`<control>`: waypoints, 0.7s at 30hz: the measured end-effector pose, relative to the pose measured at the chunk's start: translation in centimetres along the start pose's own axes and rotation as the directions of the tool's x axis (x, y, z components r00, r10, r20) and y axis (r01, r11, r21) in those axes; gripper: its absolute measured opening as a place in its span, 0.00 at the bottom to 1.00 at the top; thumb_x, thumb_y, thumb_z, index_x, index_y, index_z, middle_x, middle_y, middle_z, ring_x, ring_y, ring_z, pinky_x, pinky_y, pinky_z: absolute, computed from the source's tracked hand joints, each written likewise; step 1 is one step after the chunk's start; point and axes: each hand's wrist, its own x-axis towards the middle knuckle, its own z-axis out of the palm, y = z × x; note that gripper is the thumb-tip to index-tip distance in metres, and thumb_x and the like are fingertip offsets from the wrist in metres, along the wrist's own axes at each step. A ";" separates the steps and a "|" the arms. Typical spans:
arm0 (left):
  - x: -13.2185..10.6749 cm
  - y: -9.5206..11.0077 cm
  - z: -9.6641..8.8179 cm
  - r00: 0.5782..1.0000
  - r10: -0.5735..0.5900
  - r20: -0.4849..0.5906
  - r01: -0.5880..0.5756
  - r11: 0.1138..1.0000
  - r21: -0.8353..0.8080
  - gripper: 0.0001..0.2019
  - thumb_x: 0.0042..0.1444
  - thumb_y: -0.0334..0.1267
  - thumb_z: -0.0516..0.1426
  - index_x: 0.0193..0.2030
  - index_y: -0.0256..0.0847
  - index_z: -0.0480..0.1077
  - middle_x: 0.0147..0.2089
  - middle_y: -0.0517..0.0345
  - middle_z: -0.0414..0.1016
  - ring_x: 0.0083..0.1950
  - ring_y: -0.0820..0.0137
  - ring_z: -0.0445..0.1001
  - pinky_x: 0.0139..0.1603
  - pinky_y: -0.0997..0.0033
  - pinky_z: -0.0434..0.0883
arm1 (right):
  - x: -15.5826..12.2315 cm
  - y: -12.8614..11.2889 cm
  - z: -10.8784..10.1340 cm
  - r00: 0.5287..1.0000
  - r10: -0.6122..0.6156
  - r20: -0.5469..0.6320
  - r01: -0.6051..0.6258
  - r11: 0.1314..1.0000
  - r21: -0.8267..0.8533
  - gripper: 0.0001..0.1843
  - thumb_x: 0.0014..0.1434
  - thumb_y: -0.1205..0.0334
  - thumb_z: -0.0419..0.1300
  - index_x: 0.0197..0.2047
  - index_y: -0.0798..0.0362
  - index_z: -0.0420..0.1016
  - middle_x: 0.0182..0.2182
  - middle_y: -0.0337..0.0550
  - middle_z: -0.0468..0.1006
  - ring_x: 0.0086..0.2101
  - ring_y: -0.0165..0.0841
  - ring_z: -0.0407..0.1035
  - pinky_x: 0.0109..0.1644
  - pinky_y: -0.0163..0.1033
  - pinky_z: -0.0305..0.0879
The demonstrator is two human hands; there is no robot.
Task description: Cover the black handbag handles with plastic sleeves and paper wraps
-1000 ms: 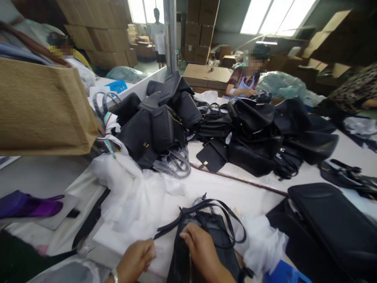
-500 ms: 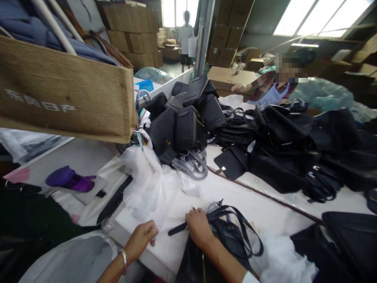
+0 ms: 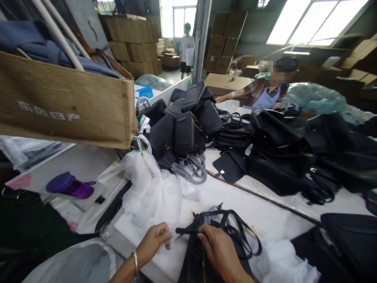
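A black handbag [image 3: 203, 255] with long straps [image 3: 235, 224] lies at the near edge of the white table [image 3: 265, 212]. My right hand [image 3: 219, 251] rests on top of the bag, fingers curled over its upper edge by a strap end. My left hand [image 3: 153, 241] is beside it to the left, fingers pinched together at the edge of white wrapping paper [image 3: 156, 192]; what it pinches is too small to make out.
Piles of black handbags [image 3: 182, 125] [image 3: 288, 145] cover the table's middle and right. A jute bag [image 3: 67, 102] hangs at the left above a purple pouch [image 3: 69, 184]. A person [image 3: 265, 92] works at the far side; another stands by cardboard boxes [image 3: 132, 39].
The view swung left and then steadied. My right hand moved from the bag's body toward its strap end and top edge; my left hand stayed closed beside the bag.
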 end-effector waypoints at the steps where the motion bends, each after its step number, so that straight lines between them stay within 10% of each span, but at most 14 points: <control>1: 0.1 -0.1 0.1 1.000 0.004 0.005 -0.004 1.000 -0.008 0.13 0.54 0.47 0.57 0.26 0.40 0.66 0.23 0.60 0.76 0.28 0.68 0.73 0.35 0.70 0.65 | -0.1 -0.1 -0.1 1.000 0.001 -0.002 -0.001 1.000 -0.018 0.08 0.63 0.66 0.50 0.36 0.48 0.70 0.30 0.38 0.76 0.33 0.35 0.70 0.37 0.35 0.56; 21: -0.1 -0.7 0.7 1.000 0.026 -0.001 -0.026 0.999 -0.028 0.05 0.48 0.36 0.60 0.26 0.38 0.68 0.25 0.58 0.77 0.30 0.68 0.73 0.35 0.70 0.63 | -1.5 0.3 -0.1 0.996 -0.075 0.043 0.080 0.990 -0.113 0.08 0.61 0.67 0.51 0.36 0.49 0.70 0.32 0.40 0.77 0.35 0.37 0.71 0.38 0.37 0.54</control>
